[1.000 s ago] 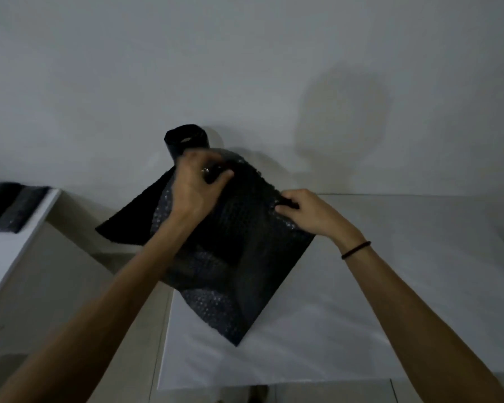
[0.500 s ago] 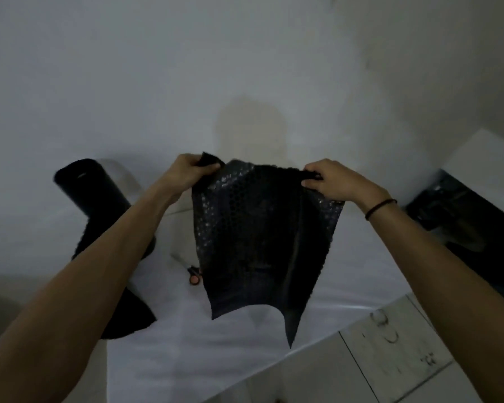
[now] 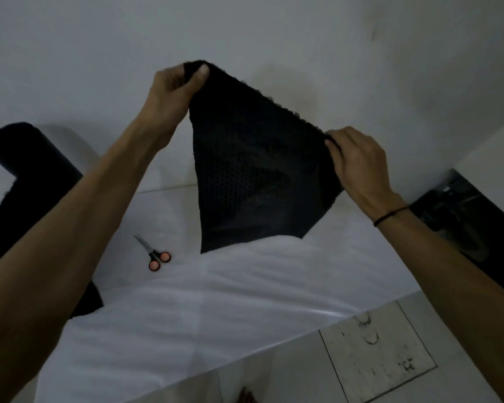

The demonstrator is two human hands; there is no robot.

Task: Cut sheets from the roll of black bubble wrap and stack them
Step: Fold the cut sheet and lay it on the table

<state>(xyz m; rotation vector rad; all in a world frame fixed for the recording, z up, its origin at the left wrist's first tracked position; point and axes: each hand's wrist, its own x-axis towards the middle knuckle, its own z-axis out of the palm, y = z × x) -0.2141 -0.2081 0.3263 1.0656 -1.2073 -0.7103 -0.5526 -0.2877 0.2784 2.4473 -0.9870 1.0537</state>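
Note:
A cut sheet of black bubble wrap (image 3: 253,175) hangs in the air above the white table (image 3: 216,309). My left hand (image 3: 172,91) pinches its upper left corner, held high. My right hand (image 3: 358,161) grips the opposite top corner, lower and to the right. The sheet hangs free with its bottom edge just above the table. The black bubble wrap roll (image 3: 26,170) lies at the left, partly behind my left forearm. Small scissors (image 3: 153,254) with orange-lined handles lie shut on the table, left of the sheet.
At the right, a dark pile of black sheets (image 3: 472,216) rests on another white surface. A grey wall stands close behind the table. Tiled floor (image 3: 376,353) shows below the table's near edge, with a bare foot at the bottom.
The sheet has come free of the roll and both hands have lifted it higher, the left hand rising most. The view has swung right, and the scissors now lie uncovered on the table.

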